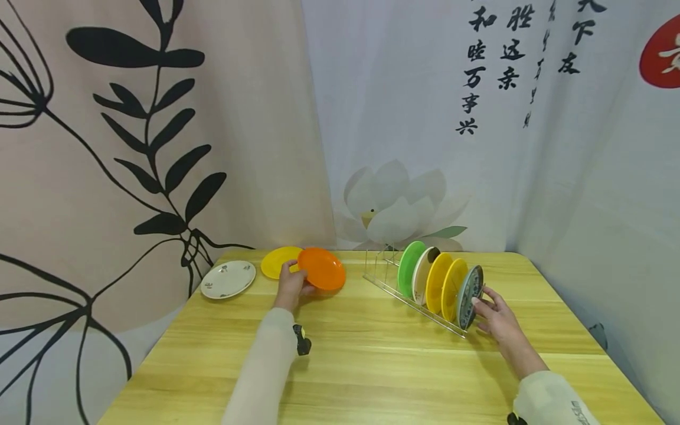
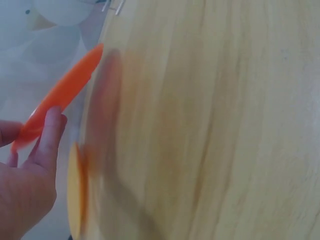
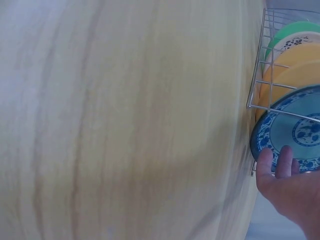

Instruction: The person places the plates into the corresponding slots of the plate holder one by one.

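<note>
My left hand [image 1: 291, 289] pinches the edge of an orange plate [image 1: 321, 269], with thumb and fingers on either side of it. In the left wrist view the orange plate [image 2: 67, 90] is tilted and raised off the table. A yellow plate [image 1: 276, 262] lies behind that hand. My right hand [image 1: 499, 316] is at the outer face of a blue-and-white patterned plate [image 3: 300, 132], fingers loosely extended against it. This plate stands upright at the near end of a wire dish rack [image 1: 393, 289]; two yellow plates [image 1: 438, 282], a white patterned plate [image 1: 422, 276] and a green plate [image 1: 410, 268] stand beyond it.
A white plate with small floral marks [image 1: 228, 279] lies flat at the table's far left. The rack's left end has bare wire slots. The wooden table [image 1: 372, 366] meets printed curtains [image 1: 265, 147] at the back and right.
</note>
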The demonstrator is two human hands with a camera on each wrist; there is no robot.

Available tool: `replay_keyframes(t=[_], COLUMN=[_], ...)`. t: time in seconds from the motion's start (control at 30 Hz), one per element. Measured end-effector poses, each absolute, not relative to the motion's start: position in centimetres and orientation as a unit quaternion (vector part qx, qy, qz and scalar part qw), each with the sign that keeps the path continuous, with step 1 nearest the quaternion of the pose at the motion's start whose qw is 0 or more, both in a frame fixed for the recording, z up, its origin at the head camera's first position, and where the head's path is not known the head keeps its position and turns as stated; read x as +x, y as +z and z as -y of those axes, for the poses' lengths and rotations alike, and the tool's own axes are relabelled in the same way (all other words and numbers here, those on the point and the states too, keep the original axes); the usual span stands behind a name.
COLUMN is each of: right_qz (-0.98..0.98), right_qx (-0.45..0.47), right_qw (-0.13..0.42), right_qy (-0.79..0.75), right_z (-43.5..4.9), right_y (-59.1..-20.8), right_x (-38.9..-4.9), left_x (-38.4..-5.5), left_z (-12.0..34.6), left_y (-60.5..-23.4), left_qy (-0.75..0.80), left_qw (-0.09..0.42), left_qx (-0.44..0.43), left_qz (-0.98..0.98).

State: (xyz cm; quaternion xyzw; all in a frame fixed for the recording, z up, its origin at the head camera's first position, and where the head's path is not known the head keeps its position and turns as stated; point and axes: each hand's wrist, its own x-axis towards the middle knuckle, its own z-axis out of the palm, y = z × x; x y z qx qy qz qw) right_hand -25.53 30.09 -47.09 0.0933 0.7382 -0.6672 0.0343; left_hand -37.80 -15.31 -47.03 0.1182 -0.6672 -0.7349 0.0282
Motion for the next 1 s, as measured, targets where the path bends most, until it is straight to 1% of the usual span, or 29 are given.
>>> replay_keyframes(t=[0.2, 0.27, 0.4, 0.5, 0.67, 1.0], right_qz=[-0.735, -0.735, -0.735, -0.735, -0.735, -0.735], right_qx=[0.096, 0.095, 0.095, 0.098, 0.093, 0.097], right_qw=[0.034, 0.036, 0.036, 0.035, 0.035, 0.037], right_qy=[-0.67, -0.67, -0.67, -0.67, -0.67, -0.671], right_z=[-29.9, -29.9, -29.9, -30.0, -30.0, -30.0], right_y=[-46.9, -46.9, -46.9, -47.0, -46.9, -46.8], right_x=[-25.5, -25.6, -25.6, -25.6, -25.7, -25.6], left_x=[-38.3, -38.0, -38.0, -38.5, -38.6, -39.1], left_z=[15.5, 15.5, 15.2, 14.8, 14.2, 12.1], left_y=[-45.7, -44.5, -43.3, -43.3, -42.3, -40.1], left_qy=[-0.747, -0.754, -0.767, -0.772, -0.781, -0.775], left_qw=[0.025, 0.012, 0.007, 0.017, 0.025, 0.019], left_qx=[0.1, 0.089, 0.066, 0.054, 0.03, 0.002], left_qz=[0.657, 0.65, 0.638, 0.633, 0.623, 0.632])
